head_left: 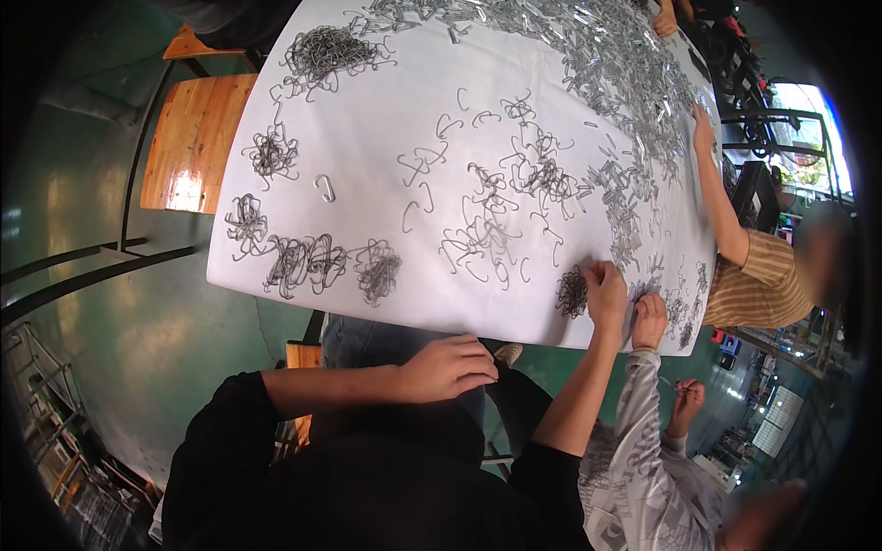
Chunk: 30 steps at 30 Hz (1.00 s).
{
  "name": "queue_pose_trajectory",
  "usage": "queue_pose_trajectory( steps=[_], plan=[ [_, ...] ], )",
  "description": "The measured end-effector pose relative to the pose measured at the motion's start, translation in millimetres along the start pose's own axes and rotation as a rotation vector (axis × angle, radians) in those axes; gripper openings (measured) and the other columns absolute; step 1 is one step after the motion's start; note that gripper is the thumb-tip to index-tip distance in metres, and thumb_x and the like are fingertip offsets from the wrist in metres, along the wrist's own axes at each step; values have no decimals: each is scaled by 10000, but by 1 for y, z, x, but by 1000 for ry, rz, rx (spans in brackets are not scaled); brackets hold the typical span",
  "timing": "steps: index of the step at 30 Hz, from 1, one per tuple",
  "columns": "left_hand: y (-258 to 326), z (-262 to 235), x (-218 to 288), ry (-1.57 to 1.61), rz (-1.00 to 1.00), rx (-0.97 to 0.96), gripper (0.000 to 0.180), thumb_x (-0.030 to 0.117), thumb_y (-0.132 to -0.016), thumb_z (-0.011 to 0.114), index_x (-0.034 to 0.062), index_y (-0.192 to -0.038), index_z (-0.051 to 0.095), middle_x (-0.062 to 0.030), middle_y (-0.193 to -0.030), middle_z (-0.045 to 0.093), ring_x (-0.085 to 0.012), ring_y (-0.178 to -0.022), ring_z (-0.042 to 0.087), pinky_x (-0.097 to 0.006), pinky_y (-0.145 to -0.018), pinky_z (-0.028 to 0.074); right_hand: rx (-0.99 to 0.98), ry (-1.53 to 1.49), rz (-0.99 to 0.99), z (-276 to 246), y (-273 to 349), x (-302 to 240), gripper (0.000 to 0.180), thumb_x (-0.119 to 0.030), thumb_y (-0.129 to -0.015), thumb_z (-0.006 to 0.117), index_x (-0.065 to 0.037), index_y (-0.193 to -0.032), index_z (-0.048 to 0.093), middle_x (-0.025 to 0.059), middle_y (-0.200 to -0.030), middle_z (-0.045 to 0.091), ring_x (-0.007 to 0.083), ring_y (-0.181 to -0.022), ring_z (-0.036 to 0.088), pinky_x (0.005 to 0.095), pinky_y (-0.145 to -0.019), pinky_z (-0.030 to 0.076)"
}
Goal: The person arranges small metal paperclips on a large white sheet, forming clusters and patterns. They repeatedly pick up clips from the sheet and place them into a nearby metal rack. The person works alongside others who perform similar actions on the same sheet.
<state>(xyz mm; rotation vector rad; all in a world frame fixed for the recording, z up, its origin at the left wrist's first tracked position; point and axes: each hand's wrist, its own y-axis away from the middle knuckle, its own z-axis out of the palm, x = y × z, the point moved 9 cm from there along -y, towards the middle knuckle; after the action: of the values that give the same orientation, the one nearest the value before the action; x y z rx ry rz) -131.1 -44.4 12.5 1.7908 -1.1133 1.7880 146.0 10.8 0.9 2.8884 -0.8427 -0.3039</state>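
Note:
My left hand (447,369) hangs at the near edge of the white-covered table (367,165), fingers together and loosely curled, palm hidden. Over the table's near right part, my right hand (606,292) is closed with its fingertips drawn together; whatever they hold is too small to make out. Just left of it lies a dark, dense cluster of wire hooks (571,292). Loose bent metal hooks (487,230) are scattered across the middle. Several bunched piles of hooks (308,264) lie along the near left edge, and a single hook (324,188) lies apart from them.
A big heap of small shiny metal pieces (625,73) covers the far right. A larger hook pile (331,57) lies far left. At right, a co-worker's grey-sleeved hand (650,317) is beside mine; a striped-shirted person's arm (721,202) reaches in. Wooden stools (193,138) stand left.

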Motion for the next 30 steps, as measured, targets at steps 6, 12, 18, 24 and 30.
queue_pose_trajectory(
  steps=[6, 12, 18, 24, 30],
  plan=[
    [1, -3, 6, -24, 11, 19, 87, 129, -816, 683, 81, -884, 657, -19, -899, 627, -213, -855, 584, -330, -745, 508, 184, -372, -513, 6, -38, -151, 113, -69, -847, 599, -67, -948, 648, 103, -952, 619, 321, -863, 612, 418, -738, 489],
    [6, -7, 8, -99, 9, 27, 95, 118, -805, 687, 73, -878, 646, -28, -911, 623, -218, -873, 587, -337, -750, 512, -163, -250, -301, 39, -76, -277, 181, -241, -820, 681, -99, -929, 708, 99, -980, 693, 272, -876, 669, 371, -752, 521],
    [10, -13, 13, -131, 56, 142, 111, 99, -790, 697, 60, -879, 642, -57, -914, 622, -250, -871, 593, -348, -741, 519, -258, 57, -210, 68, -71, -314, 285, -299, -833, 658, -60, -983, 703, 110, -1027, 697, 261, -976, 663, 353, -812, 520],
    [8, -13, 14, -17, 6, 94, 115, 56, -788, 690, 44, -891, 641, -80, -915, 621, -273, -863, 592, -359, -758, 503, -374, -599, -366, 65, -51, -253, 198, -204, -862, 626, -17, -917, 662, 96, -895, 683, 182, -804, 639, 311, -698, 493],
    [3, -15, 21, 3, 17, 129, 97, 47, -792, 700, 43, -874, 649, -70, -850, 640, -251, -808, 598, -348, -724, 496, -355, -1273, -75, 31, 40, -124, 132, -30, -860, 640, -14, -959, 554, 70, -824, 645, 95, -680, 559, 211, -560, 394]
  ],
)
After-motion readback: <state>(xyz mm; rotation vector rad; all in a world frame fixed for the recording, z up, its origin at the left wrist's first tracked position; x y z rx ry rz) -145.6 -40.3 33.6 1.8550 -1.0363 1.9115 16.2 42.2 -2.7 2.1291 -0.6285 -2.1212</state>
